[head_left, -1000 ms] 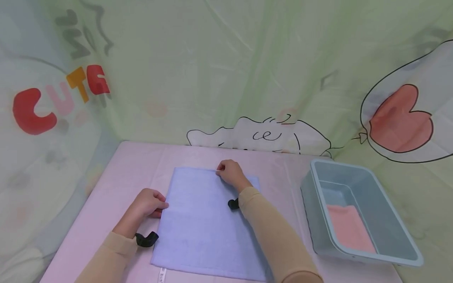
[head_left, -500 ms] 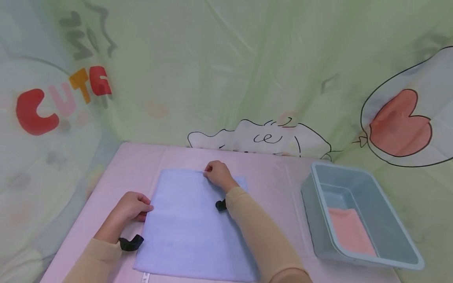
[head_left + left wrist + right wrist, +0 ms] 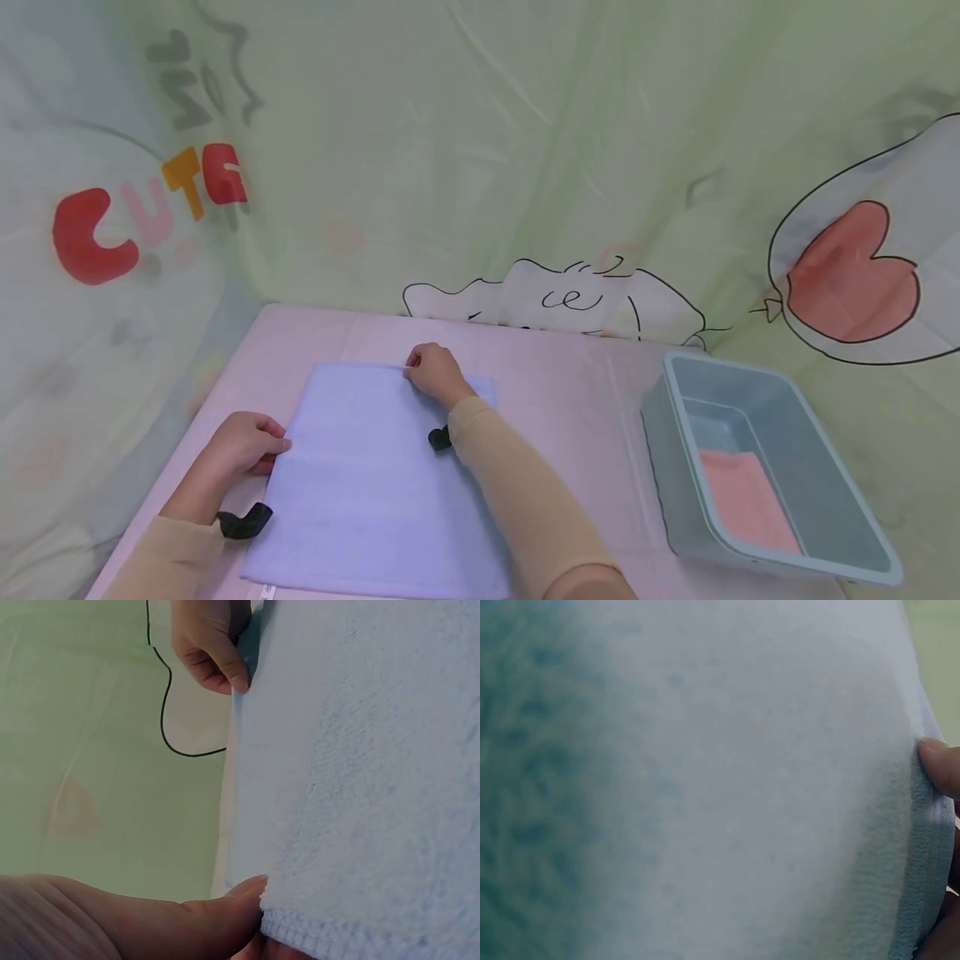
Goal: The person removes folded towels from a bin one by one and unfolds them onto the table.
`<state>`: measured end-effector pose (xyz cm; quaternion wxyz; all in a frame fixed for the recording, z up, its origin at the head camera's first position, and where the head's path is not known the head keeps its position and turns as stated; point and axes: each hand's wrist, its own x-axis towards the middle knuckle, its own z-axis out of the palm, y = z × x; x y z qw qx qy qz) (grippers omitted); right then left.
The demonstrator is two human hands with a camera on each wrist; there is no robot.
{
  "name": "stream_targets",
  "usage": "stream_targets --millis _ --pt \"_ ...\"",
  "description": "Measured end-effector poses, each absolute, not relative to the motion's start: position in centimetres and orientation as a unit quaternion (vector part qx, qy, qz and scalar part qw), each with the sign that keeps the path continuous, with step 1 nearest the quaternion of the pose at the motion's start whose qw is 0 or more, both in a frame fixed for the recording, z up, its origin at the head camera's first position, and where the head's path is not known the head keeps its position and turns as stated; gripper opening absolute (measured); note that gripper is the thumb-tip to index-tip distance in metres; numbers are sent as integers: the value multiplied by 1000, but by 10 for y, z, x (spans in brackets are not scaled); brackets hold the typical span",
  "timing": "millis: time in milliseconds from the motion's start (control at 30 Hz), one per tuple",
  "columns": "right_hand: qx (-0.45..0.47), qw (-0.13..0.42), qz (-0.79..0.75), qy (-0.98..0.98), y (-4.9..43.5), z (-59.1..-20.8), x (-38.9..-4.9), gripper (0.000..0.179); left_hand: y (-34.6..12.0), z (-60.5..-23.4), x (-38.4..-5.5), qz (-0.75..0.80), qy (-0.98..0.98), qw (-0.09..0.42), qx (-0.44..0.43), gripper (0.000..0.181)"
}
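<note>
A pale blue-violet towel (image 3: 360, 475) lies flat on the pink-covered table. My left hand (image 3: 242, 448) pinches its left edge between thumb and fingers; the left wrist view shows the thumb on top of the ribbed border of the towel (image 3: 375, 787). At the far edge, my right hand (image 3: 437, 372) pinches the hem, its forearm crossing over the towel's right side. In the right wrist view the thumb presses on the hem of the towel (image 3: 735, 765), and the other fingers lie partly hidden behind it.
To the right stands a grey-blue plastic bin (image 3: 780, 475) with a folded pink cloth (image 3: 750, 500) inside. A printed curtain (image 3: 420, 167) hangs behind the pink table (image 3: 577, 433). A small white tag (image 3: 267, 592) pokes out below the towel's near edge.
Both hands have slid the towel to the left across the table, keeping their pinch on its left and far edges. The bin and the pink cloth stay in place.
</note>
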<state>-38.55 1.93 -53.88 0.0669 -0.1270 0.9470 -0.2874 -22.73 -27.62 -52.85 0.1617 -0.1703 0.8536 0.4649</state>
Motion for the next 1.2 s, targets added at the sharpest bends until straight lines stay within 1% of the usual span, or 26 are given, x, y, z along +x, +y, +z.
stream_targets --millis 267,500,800,1067,1200 --pt "-126 72 -279 949 -5 -543 -385 11 -298 -530 -224 458 857 157 -175 23" --pt "-139 81 -280 947 -31 -546 -381 12 -318 -531 -216 422 870 159 -198 28" --pt "-151 80 -280 945 -60 -545 -378 13 -338 -526 -206 381 891 150 -197 25" --pt "-159 84 -286 941 -76 -542 -378 16 -348 -523 -204 340 909 130 -203 25" --pt "-159 85 -279 943 -81 -540 -377 17 -352 -521 -204 307 924 105 -203 26"
